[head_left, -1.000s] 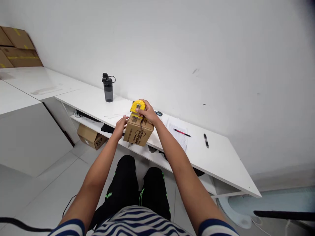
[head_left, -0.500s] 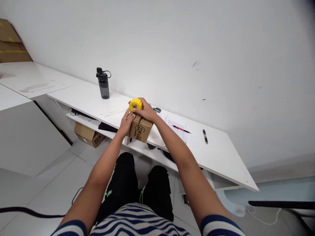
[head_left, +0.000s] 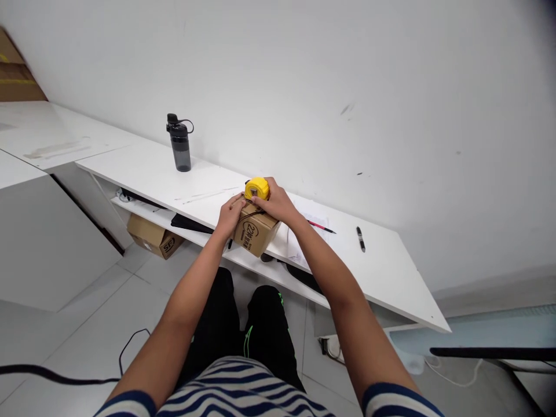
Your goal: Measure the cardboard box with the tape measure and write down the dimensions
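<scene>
A small brown cardboard box (head_left: 255, 233) with printed markings stands near the front edge of a long white desk (head_left: 382, 272). On its top sits a yellow tape measure (head_left: 256, 188). My right hand (head_left: 278, 204) is closed round the tape measure from the right. My left hand (head_left: 230, 212) presses against the box's left top edge, fingers curled at the tape's end. Whether a strip of tape is pulled out I cannot tell.
A dark water bottle (head_left: 179, 143) stands at the back left of the desk. A red pen (head_left: 320, 227) lies on paper (head_left: 319, 219), a black marker (head_left: 360, 238) further right. A cardboard box (head_left: 154, 236) sits on the floor under the desk. A black cable (head_left: 52, 375) crosses the floor.
My left hand has come from beside the box up onto its left top edge. The right hand with the tape measure has shifted a little right on the box.
</scene>
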Available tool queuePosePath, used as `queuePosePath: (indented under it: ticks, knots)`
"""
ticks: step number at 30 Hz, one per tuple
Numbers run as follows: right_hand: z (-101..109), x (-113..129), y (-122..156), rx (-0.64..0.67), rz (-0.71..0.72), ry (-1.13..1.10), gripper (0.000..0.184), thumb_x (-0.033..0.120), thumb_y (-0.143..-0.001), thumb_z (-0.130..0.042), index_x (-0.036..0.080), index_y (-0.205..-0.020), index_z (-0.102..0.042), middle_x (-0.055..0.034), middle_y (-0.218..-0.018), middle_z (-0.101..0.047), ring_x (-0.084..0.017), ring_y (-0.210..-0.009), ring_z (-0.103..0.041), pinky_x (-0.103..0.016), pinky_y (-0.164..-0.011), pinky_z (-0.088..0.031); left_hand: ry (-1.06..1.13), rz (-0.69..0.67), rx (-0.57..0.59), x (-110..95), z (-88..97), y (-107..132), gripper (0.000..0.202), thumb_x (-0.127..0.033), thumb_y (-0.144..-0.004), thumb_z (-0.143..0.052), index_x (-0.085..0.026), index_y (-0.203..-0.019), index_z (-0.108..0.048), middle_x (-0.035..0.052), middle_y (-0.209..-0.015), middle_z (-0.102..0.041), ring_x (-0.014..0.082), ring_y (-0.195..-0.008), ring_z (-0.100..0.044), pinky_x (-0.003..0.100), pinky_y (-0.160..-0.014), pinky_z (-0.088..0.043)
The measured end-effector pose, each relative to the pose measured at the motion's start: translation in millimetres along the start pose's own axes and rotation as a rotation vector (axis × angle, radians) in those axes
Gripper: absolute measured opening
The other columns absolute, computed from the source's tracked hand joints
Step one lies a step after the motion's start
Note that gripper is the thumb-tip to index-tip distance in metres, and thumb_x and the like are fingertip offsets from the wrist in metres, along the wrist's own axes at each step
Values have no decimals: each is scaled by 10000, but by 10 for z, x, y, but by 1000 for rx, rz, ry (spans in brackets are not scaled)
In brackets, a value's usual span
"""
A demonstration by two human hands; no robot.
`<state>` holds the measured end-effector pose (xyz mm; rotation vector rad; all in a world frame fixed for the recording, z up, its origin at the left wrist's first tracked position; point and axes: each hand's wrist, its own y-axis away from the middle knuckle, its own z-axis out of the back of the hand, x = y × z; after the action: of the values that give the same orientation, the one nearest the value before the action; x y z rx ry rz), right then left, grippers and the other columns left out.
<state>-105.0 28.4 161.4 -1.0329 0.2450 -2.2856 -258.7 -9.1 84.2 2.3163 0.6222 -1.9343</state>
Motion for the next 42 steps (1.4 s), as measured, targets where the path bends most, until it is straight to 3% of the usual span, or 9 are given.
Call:
queuePosePath:
  ticks: [5, 10, 15, 31, 42]
  knots:
    - [124, 24, 222, 9, -3, 6, 507, 441, -776, -676, 255, -1216, -507, -65, -1025, -671, -277, -896, -615, -436, -808, -482, -10, 13, -31, 22, 14, 3, 473, -329, -784, -621, -149, -1220, -665, 95, -1229, -686, 259, -1084, -642, 366, -941, -501]
    - [402, -212, 744, -75, -91, -95, 536, 478, -773, -699, 267, -1228, -510, -50, -1051, -652, -222, -833, -600, -377, -722, -492, -34, 12, -30, 2, 17, 26, 463, -328, -791, -611, -147, -1212, -676, 92, -1235, -682, 260, -1062, -642, 368, -926, -504]
    - [459, -421, 1061, -179, -124, -262, 533, 488, -765, -722, 258, -1197, -508, -42, -1077, -622, -191, -870, -585, -345, -742, -496, -23, -18, -31, -26, 3, 12, 452, -318, -783, -607, -149, -1195, -686, 79, -1181, -707, 255, -1053, -644, 367, -937, -497]
    - [327, -510, 1097, -242, -128, -345, 532, 462, -776, -711, 270, -1213, -478, -46, -1094, -598, -207, -915, -584, -375, -807, -514, -47, -54, -15, 13, 24, -55, 469, -347, -766, -616, -171, -1194, -690, 71, -1227, -690, 270, -1129, -620, 381, -998, -475]
    - [122, -510, 1057, -367, -65, -516, 553, 463, -761, -715, 265, -1176, -407, -54, -1120, -576, -207, -1019, -592, -382, -884, -519, -104, -78, -4, 15, 44, -57, 481, -366, -798, -598, -172, -1232, -663, 77, -1232, -682, 270, -1135, -615, 379, -993, -479]
